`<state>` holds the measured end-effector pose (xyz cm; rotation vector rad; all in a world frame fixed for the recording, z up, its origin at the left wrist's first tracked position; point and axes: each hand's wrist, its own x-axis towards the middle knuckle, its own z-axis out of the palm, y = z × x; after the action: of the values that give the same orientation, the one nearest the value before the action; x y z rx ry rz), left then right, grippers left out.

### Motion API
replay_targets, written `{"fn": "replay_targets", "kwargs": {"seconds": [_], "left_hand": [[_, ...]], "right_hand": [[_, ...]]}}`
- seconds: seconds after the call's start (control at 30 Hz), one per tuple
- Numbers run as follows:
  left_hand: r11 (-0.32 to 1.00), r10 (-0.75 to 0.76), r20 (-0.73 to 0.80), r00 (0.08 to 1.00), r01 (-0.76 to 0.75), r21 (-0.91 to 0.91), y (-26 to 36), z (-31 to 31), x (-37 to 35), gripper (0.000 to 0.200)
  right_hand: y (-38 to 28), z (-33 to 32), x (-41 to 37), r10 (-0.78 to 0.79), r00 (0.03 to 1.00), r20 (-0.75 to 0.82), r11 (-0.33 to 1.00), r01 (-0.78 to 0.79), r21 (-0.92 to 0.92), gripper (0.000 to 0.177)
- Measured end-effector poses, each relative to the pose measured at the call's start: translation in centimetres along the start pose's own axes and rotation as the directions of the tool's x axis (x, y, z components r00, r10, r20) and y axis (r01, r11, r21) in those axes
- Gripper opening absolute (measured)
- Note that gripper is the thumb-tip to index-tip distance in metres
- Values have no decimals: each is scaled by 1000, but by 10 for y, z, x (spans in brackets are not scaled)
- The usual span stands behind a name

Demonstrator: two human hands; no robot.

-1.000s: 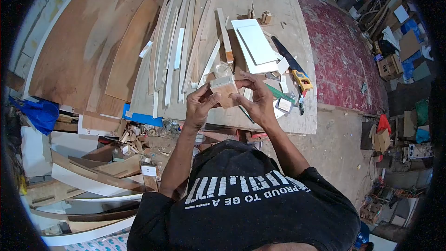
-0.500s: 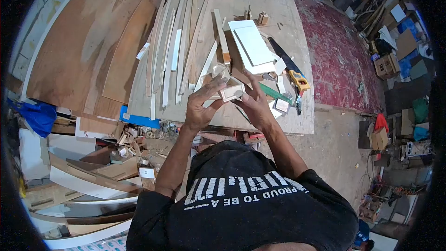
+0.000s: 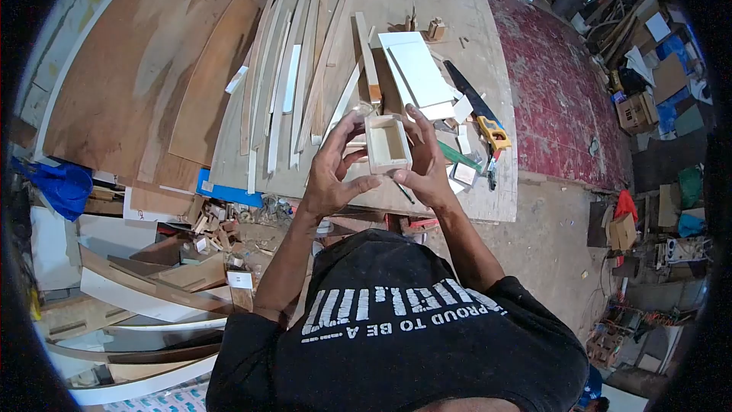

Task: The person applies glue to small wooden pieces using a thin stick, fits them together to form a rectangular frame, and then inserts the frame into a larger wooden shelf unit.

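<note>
Both hands grip one small, open-topped rectangular box of pale wood [image 3: 387, 143], held just above the near edge of the large plywood workbench [image 3: 476, 38], its hollow facing the camera. Left hand [image 3: 329, 175] has its fingers curled closely against the box's left wall, thumb below. Right hand [image 3: 424, 168] clasps the right wall, fingertips at the far corner, thumb at the near edge. Beyond the box lie long thin wooden strips [image 3: 301, 69] in a fan, a white rectangular panel [image 3: 421, 69] and a black-bladed handsaw with yellow handle [image 3: 482, 113], all resting on the bench, apart from the hands. A thin dark stick [image 3: 404, 193], possibly a pencil, shows beneath the right hand; contact cannot be confirmed. Small wooden offcuts [image 3: 213, 233] litter the floor left of the bench.
</note>
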<state>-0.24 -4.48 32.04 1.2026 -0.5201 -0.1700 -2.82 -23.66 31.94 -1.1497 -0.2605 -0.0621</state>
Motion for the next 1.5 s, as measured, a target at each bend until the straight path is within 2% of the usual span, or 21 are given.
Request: {"fn": "replay_targets", "kwargs": {"seconds": [0.1,0.17,0.23,0.33,0.6,0.7,0.8,0.87,0.9,0.97,1.0,1.03,1.1,1.17,1.23,1.27,1.33,1.37,1.43,1.47,1.5], "left_hand": [[997,-3,37,999,0,83,8,1,-2,111],[990,-58,39,998,52,132,16,2,-2,113],[994,-26,52,998,20,110,13,0,-2,115],[996,5,74,997,-11,91,14,-2,-3,120],[996,5,68,998,-11,89,18,-2,-5,128],[995,58,94,994,-66,81,19,-2,-5,118],[998,66,77,995,-64,-26,24,3,-5,120],[951,31,41,999,-16,-309,25,5,-9,102],[950,33,40,999,-19,-310,23,1,-10,102],[824,-304,48,951,288,-487,17,-10,-14,78],[881,-308,2,951,286,-376,18,-2,-13,52],[880,-311,0,950,288,-378,15,-4,-14,52],[897,-363,-8,932,347,-273,13,-10,-11,39],[902,-356,-31,934,335,-272,15,-6,-11,34],[905,-354,-52,934,328,-270,15,-7,-12,29],[921,-348,-56,936,330,-208,13,-9,-13,29],[931,-345,-58,937,334,-146,13,-7,-13,29],[936,-339,-53,939,331,-120,14,-5,-13,29],[938,-336,-20,942,333,-92,16,-1,-10,29],[936,-350,-20,937,349,-39,17,-1,-11,30],[930,-367,-20,930,367,13,16,-1,-13,30]], "right_hand": [[-2,-1,1,-15,998,60,1000,15,-4,116],[-3,-3,2,-9,996,84,1000,9,0,118],[-4,-7,4,-70,977,201,993,88,-82,118],[-9,-12,5,-38,966,255,988,75,-137,119],[-14,-11,2,-48,955,292,985,93,-143,120],[-14,-10,1,-67,953,296,982,115,-147,119],[-16,-8,1,-91,949,302,979,141,-147,117],[-18,-7,0,-104,946,308,976,157,-151,116],[-19,-6,0,-102,944,313,960,176,-218,116],[-20,-6,1,-99,943,317,939,193,-283,115],[-21,-7,0,-55,943,328,920,175,-349,114],[-22,-8,-1,-11,941,338,896,159,-414,114],[-26,-6,-2,20,939,343,865,156,-477,113],[-32,-2,-1,48,936,348,828,157,-538,113],[-34,3,0,-66,950,304,913,181,-367,109],[-33,1,1,-64,951,303,913,179,-366,109],[-28,-5,5,38,994,100,996,-30,-80,93],[-25,-6,3,39,995,94,996,-31,-80,93],[-20,-2,2,161,984,-74,982,-168,-91,73],[-12,0,-1,119,986,-115,981,-135,-141,63],[-9,2,-4,139,979,-152,978,-160,-132,62]]}}
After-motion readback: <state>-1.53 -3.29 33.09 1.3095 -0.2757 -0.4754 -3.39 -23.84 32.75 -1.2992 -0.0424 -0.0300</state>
